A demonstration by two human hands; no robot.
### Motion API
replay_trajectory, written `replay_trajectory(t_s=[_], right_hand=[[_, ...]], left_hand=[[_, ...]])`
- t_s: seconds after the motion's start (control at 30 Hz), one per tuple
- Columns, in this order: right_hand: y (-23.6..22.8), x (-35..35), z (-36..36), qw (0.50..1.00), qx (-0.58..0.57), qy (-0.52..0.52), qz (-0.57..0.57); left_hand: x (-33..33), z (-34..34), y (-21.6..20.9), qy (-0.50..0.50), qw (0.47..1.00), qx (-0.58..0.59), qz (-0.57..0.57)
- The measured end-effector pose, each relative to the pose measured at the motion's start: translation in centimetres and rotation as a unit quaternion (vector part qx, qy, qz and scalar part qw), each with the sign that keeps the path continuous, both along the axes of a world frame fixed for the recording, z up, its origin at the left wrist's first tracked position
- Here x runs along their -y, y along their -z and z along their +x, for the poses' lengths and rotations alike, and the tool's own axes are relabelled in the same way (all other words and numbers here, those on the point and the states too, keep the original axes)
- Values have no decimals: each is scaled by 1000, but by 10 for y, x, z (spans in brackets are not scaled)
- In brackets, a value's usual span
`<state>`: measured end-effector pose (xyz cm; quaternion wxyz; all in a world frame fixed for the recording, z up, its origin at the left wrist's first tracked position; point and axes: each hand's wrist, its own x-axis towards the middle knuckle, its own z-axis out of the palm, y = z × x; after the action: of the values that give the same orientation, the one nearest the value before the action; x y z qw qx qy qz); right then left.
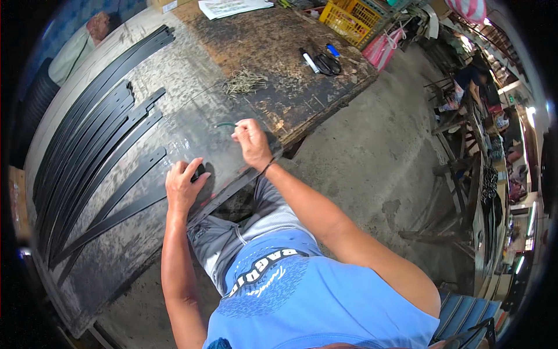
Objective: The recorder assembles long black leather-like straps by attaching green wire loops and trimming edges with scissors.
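Yellow crate (pixel 347 23) beside pink bag (pixel 381 50); white papers (pixel 232 6) left of crate.

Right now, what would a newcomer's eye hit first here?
Probably the long black strips fanned across the left of the table, with the left hand on one strip's end. Next, the right hand near the table's edge, pinching a thin green item. Then the bright yellow crate at the picture's top.

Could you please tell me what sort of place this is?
It is probably a small workshop: there is a worn, stained workbench, many long black strips lying on it, and a bare concrete floor beside it.
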<state>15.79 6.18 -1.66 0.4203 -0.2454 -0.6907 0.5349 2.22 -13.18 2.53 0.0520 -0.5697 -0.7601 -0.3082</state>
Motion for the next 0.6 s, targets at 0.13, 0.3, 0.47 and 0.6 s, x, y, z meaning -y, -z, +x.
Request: replay_trajectory(t_s=[0.13,0.3,0.47,0.6], right_hand=[[-5,-102,80,951,79,230,190],[17,-209,247,817,164,542,111],[67,-157,321,776,200,593,73],[122,-106,321,804,247,537,-58]], left_hand=[[29,-7,0,-29,999,7,-28],[79,-32,6,-81,996,-28,-36],[87,-48,14,-104,994,-8,-22],[47,-15,-21,-75,997,3,12]])
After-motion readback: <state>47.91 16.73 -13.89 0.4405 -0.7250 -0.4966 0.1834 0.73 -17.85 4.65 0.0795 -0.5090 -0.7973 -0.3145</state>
